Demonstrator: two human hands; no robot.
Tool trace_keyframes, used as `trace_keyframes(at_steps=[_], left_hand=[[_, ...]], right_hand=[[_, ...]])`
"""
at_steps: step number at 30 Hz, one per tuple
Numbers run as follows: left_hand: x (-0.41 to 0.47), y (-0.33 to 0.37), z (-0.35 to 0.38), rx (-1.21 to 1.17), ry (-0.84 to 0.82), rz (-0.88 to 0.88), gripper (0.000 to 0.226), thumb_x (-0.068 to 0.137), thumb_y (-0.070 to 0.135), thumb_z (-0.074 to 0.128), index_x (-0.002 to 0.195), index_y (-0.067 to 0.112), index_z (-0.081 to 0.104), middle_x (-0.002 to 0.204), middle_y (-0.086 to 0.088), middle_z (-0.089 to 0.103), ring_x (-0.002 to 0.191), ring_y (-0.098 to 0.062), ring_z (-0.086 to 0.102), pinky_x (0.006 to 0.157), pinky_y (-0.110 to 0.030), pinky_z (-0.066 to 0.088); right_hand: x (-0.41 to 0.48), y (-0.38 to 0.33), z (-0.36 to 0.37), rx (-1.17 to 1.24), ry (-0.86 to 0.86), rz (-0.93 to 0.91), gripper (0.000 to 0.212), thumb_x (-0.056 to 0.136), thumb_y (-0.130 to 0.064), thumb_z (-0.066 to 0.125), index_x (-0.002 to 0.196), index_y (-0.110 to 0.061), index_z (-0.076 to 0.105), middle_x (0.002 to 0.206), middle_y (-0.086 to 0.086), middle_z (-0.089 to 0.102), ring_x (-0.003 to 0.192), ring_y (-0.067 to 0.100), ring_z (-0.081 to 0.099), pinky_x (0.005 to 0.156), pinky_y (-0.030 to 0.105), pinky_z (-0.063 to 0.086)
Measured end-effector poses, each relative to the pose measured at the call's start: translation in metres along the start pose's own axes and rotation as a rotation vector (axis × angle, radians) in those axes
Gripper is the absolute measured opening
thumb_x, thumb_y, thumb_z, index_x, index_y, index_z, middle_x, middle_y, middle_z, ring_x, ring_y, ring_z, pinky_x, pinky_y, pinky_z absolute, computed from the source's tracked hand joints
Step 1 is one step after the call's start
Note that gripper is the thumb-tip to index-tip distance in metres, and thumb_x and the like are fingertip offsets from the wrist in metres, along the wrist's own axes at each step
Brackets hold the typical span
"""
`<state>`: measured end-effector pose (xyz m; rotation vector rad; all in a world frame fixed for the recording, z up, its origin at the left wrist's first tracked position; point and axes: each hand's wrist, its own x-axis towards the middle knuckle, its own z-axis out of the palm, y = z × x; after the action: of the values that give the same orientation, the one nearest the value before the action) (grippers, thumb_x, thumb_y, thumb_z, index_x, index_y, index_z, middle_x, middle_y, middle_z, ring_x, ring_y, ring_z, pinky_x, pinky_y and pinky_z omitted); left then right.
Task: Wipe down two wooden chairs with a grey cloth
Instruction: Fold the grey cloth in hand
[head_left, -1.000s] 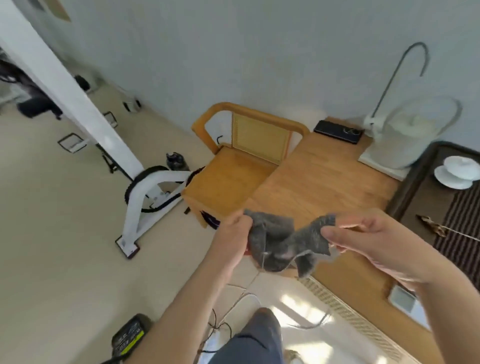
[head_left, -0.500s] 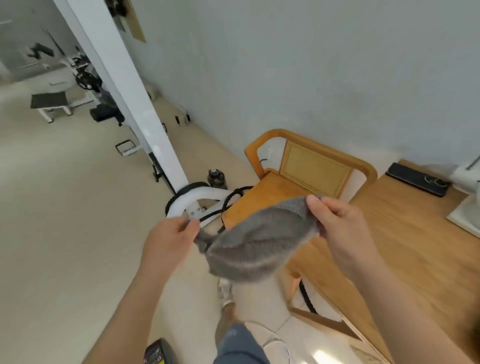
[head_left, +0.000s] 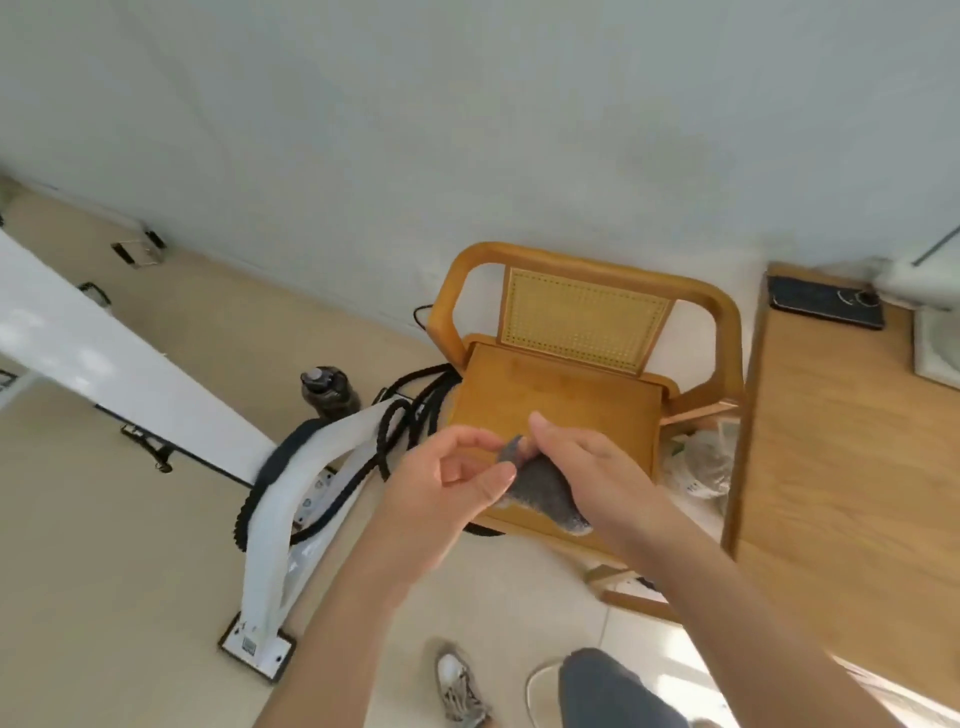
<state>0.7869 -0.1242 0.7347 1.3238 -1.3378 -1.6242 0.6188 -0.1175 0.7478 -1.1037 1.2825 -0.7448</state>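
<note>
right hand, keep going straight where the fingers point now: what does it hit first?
Probably the left hand: the right hand, holding the grey cloth, points left toward it. Depth is unclear; missing it, likely the chair seat.

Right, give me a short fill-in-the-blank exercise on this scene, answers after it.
1. The grey cloth is held by the ____ hand.
2. The chair has a woven cane ____.
3. A dark ____ stands on the floor left of the chair.
4. The black phone lies on the wooden ____.

Missing words: right; backrest; bottle; table
</note>
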Motion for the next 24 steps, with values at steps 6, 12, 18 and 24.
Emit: trace_keyframes(at_steps=[6,12,18,24], left_hand=[[0.043,0.024,-0.084,-0.034,-0.133,0.005,0.015,0.085,0.019,0.062,0.083,0.010,0.074,0.076,-0.010,0.069,0.070,-0.018,0.062,0.065,-0.026,0.051],[0.089,0.069,-0.148,-0.072,-0.218,0.021,0.011,0.085,0.021,0.062,0.078,0.016,0.069,0.071,-0.001,0.064,0.065,-0.011,0.059,0.066,-0.026,0.047],[0.136,0.096,-0.202,-0.064,-0.337,0.080,0.011,0.090,0.005,0.059,0.080,0.007,0.061,0.068,0.001,0.063,0.060,-0.009,0.058,0.058,-0.019,0.049],[0.175,0.065,-0.237,-0.050,-0.354,0.058,0.016,0.099,0.018,0.049,0.088,0.013,0.058,0.082,-0.007,0.056,0.075,-0.020,0.055,0.064,-0.029,0.046]], right_hand=[[0.052,-0.029,0.028,-0.064,-0.177,-0.050,0.031,0.086,-0.045,0.064,0.081,-0.016,0.071,0.080,0.016,0.056,0.075,0.020,0.046,0.074,0.035,0.035],[0.121,-0.069,0.061,-0.124,-0.338,-0.098,0.055,0.067,-0.072,0.065,0.071,-0.018,0.072,0.069,-0.002,0.050,0.072,0.010,0.046,0.079,0.030,0.033],[0.176,-0.106,0.080,-0.105,-0.507,-0.018,0.040,0.082,-0.036,0.056,0.084,0.002,0.068,0.046,-0.016,0.048,0.046,-0.001,0.044,0.053,0.012,0.035],[0.206,-0.063,0.086,0.012,-0.302,0.057,0.019,0.072,-0.026,0.082,0.086,-0.015,0.074,0.086,0.002,0.067,0.081,0.015,0.061,0.073,0.026,0.050]])
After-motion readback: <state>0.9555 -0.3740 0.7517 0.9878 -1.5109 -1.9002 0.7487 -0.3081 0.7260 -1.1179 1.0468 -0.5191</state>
